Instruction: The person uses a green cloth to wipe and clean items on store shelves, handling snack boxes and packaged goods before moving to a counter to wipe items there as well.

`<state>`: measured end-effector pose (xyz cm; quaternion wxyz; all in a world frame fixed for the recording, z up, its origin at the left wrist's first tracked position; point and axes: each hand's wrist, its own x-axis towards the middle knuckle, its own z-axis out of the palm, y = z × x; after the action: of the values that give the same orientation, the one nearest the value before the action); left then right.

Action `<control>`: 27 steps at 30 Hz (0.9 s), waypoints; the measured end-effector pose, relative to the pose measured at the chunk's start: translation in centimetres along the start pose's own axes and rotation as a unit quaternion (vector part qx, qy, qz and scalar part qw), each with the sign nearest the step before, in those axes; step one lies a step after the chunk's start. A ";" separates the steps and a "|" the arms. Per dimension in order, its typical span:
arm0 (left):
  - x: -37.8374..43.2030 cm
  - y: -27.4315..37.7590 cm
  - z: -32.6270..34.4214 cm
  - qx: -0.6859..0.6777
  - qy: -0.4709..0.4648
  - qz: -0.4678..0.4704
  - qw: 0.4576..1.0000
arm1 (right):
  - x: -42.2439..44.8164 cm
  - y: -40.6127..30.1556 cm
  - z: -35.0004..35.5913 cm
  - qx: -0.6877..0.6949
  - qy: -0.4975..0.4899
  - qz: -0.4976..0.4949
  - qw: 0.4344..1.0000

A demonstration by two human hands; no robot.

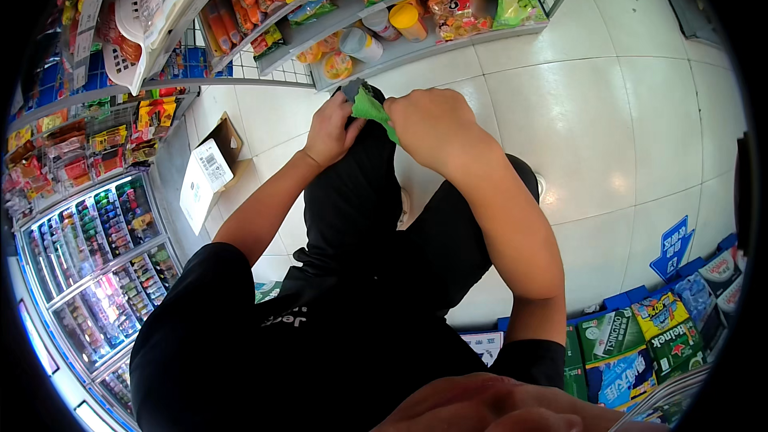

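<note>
I hold a crumpled green cloth over my bent left knee, in front of the lower store shelf. A dark grey piece, perhaps its other side, shows at the cloth's left end. My left hand has its fingers on this grey end, with the thumb pointing towards the green part. My right hand is closed around the green end, and a strip of it hangs below the fingers. The black trousers lie directly beneath both hands.
Ahead stands a grey shelf with packaged snacks and tubs. An open cardboard box rests on the tiled floor at left. Beyond it glows a glass-door drinks fridge. Beer cartons line the lower right.
</note>
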<state>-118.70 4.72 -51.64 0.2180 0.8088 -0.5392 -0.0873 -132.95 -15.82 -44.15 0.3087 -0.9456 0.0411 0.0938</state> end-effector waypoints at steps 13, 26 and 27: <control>0.3 -0.8 2.0 -0.041 0.044 0.057 0.997 | 0.8 2.4 0.8 0.011 0.004 -0.020 1.000; 0.7 -0.4 0.2 -0.090 0.076 0.038 0.992 | 2.2 2.6 0.5 -0.003 -0.010 -0.017 1.000; 0.8 -0.4 0.2 -0.091 0.081 0.040 0.992 | 2.2 2.8 0.6 -0.002 -0.005 -0.018 1.000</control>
<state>-118.10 4.12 -51.92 0.3365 0.7677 -0.5418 -0.0617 -131.26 -17.78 -46.72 0.3088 -0.9464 0.0223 0.0926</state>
